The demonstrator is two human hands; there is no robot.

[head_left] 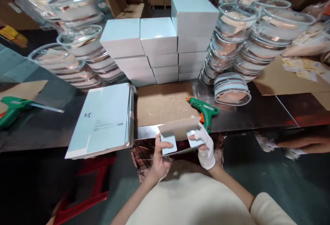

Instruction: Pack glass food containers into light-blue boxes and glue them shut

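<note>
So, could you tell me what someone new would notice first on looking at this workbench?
Probably the block of pale blue boxes stacked at the back centre, flanked on both sides by leaning towers of clear glass containers. Next, the green glue gun lying near the bench's front edge. Just below it, the bare left hand and the white-gloved right hand hold a partly folded box blank.

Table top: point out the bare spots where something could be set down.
Bare steel table lies right of the green glue gun, in front of the glass bowls. The brown card before the white boxes is open but strewn with crumbs. The far half is packed; the flat box stack fills the near left.
</note>
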